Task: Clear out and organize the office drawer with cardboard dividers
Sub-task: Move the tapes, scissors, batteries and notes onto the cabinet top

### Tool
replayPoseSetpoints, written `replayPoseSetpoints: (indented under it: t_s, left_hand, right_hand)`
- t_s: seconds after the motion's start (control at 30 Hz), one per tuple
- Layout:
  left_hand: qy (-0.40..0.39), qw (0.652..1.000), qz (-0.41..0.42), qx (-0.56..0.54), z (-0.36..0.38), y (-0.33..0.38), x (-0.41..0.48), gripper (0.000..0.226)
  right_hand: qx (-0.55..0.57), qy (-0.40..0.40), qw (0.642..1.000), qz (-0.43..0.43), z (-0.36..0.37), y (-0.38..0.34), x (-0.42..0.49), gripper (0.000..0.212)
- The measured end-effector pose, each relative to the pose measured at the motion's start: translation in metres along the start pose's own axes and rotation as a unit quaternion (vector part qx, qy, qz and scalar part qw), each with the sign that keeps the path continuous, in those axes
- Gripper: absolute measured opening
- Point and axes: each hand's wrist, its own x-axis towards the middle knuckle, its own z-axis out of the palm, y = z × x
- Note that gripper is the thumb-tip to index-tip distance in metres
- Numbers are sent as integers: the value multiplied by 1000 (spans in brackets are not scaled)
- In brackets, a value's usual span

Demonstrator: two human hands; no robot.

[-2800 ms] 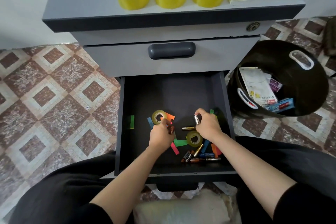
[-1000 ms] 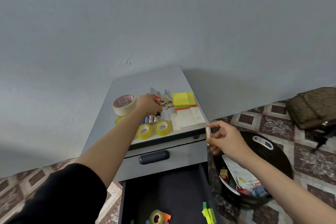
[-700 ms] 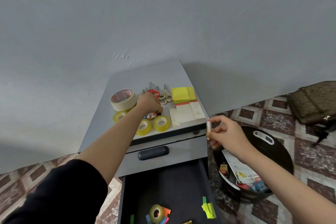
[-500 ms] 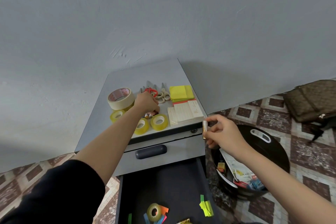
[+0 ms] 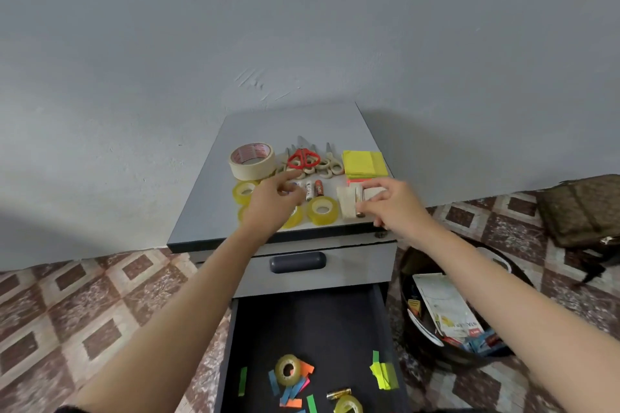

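Two hands work above the grey cabinet top (image 5: 292, 124). The left hand (image 5: 273, 203) hovers over the row of loose batteries with its fingers loosely spread and nothing in them. The right hand (image 5: 392, 208) pinches one silver battery (image 5: 359, 201) between thumb and fingertips, above the white note stack (image 5: 347, 211) at the front right of the top. Counted on the top are one masking tape roll (image 5: 251, 161), one red pair of scissors (image 5: 303, 157) among beige pairs whose number cannot be told, one yellow sticky-note pad (image 5: 364, 163), two loose batteries (image 5: 313, 189) in view just beside the left fingers, and three clear tape rolls (image 5: 322, 209), one of them half hidden by the left hand. The open drawer (image 5: 318, 322) below holds two small tape rolls (image 5: 288, 369), one gold battery (image 5: 339, 392) and scattered coloured paper strips (image 5: 384, 375). One black bin (image 5: 407, 278) with papers stands to the right of the cabinet, and one brown bag (image 5: 583, 211) lies on the tiled floor. Half a second earlier the right hand held its battery off the cabinet's front right corner, whereas it is now over the top. The left hand, then curled down beside the scissors, has drawn back towards the front edge and loosened.
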Motion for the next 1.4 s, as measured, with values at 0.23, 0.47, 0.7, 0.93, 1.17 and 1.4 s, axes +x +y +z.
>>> replayPoseSetpoints:
  t_s: [0.23, 0.47, 0.7, 0.93, 1.17, 1.4]
  left_hand:
    - [-37, 999, 4, -33, -15, -54, -58, 30]
    - [-38, 999, -23, 9, -39, -107, -82, 29]
    - [-48, 998, -42, 0, -41, -125, -85, 29]
    - [-65, 997, -40, -10, -38, -126, -88, 30]
    - [-76, 996, -47, 2, -36, -124, -91, 27]
    - [-89, 995, -46, 20, -35, -112, -104, 25]
  right_hand:
    - [-120, 4, 993, -7, 33, -32, 47, 38]
    - [-258, 8, 966, 21, 54, -33, 80, 29]
    - [-303, 6, 953, 18, 64, -29, 89, 16]
    - [-287, 14, 958, 12, 66, -29, 89, 26]
    - [-274, 31, 961, -9, 62, -33, 79, 24]
    - [-198, 56, 973, -105, 61, -51, 37, 10]
